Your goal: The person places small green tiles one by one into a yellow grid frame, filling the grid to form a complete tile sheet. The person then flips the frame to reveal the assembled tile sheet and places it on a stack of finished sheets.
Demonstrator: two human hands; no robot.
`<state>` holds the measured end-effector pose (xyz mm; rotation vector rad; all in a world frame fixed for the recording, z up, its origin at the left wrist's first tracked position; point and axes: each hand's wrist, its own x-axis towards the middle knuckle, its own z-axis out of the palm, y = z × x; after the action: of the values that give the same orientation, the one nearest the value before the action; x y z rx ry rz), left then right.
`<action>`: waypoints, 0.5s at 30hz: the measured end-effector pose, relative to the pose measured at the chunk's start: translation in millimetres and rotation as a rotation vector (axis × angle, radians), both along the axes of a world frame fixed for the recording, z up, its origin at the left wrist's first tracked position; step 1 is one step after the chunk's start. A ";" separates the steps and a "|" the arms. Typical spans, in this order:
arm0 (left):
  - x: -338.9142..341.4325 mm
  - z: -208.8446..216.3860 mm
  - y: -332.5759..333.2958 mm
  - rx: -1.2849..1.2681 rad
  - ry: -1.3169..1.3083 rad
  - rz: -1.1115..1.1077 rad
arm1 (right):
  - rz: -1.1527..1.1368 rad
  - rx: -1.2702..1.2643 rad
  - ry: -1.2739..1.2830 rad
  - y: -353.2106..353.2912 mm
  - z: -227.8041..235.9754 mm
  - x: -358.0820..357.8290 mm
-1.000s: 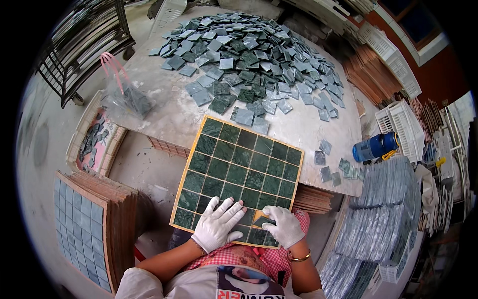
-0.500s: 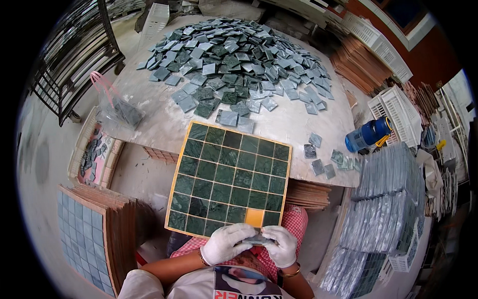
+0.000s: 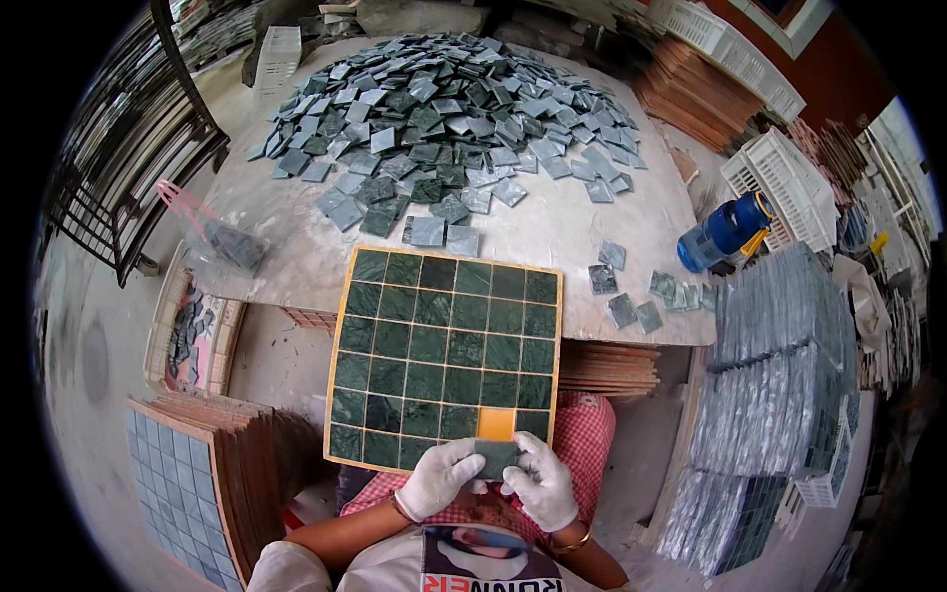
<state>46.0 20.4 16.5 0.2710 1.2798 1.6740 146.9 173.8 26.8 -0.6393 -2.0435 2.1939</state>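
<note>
White-gloved, my left hand point(image 3: 441, 481) and my right hand point(image 3: 541, 482) pinch a square green stone tile point(image 3: 496, 458) between them, its face turned up. They hold it at the near edge of a yellow-rimmed tray point(image 3: 340, 326) that lies tilted over my lap and against the table. Rows of dark green tiles point(image 3: 426, 343) fill the tray's grid. One square gap point(image 3: 496, 424) shows bare yellow, just beyond the held tile. The fingers' undersides are hidden.
A large heap of loose tiles point(image 3: 444, 109) covers the far part of the table point(image 3: 286, 222). A blue bottle point(image 3: 725, 235) stands by its right edge. Wrapped tile stacks point(image 3: 760, 395) rise at the right; tiled boards point(image 3: 178, 483) stand at the left. A clear bag point(image 3: 227, 242) sits at the table's left.
The held tile has turned from edge-on to face up, and my right fingers have shifted along its side. The tray appears straighter in view, as the whole picture has rotated slightly.
</note>
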 end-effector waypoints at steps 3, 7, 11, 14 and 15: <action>-1.0 3.3 -0.1 -0.002 -0.067 0.005 | -0.004 -0.057 0.031 1.9 -4.3 0.7; 0.0 -2.2 -2.2 0.020 -0.106 0.060 | -0.017 -0.026 0.028 2.6 -4.4 -1.0; -0.5 -0.4 -0.6 -0.028 0.001 0.059 | -0.048 -0.023 0.028 1.5 -8.8 -1.8; -4.8 5.4 -1.2 -0.212 0.318 -0.019 | 0.019 0.158 0.019 7.9 -10.4 -5.5; -7.1 6.7 -2.0 -0.283 0.446 -0.047 | 0.053 0.243 0.012 11.9 -9.7 -9.4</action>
<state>38.9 18.4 23.2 0.5186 1.8051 1.4128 137.5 185.7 17.1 -0.5497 -2.2959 1.9247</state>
